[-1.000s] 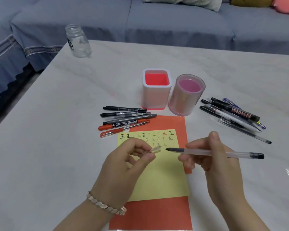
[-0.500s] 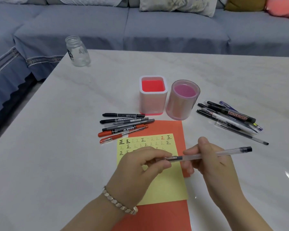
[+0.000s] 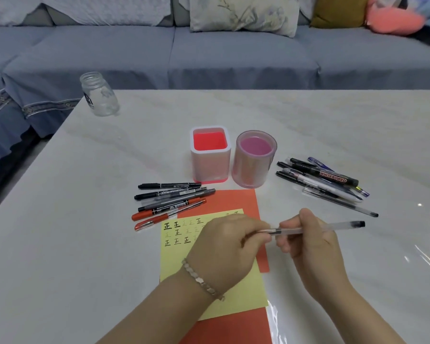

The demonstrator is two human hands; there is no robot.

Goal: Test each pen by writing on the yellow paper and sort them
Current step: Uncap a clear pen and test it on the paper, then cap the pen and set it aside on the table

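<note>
A clear pen [image 3: 333,225] with a black end lies level above the yellow paper [image 3: 181,259], gripped by my right hand [image 3: 308,240] at its front half. My left hand [image 3: 224,244] pinches the pen's clear cap over the tip end; the tip is hidden by its fingers. The yellow paper lies on an orange sheet [image 3: 233,199] and carries rows of small written marks. Several black and red pens [image 3: 170,198] lie left of the sheet. Another pile of several pens [image 3: 323,181] lies to the right.
A square holder with a red inside [image 3: 210,155] and a round pink holder [image 3: 255,160] stand behind the orange sheet. A glass jar [image 3: 98,95] stands at the table's far left corner. A blue sofa runs behind the table.
A second ago my left hand held the clear cap apart from the pen's bare tip. The two hands have since come together and the cap end now meets the tip.
</note>
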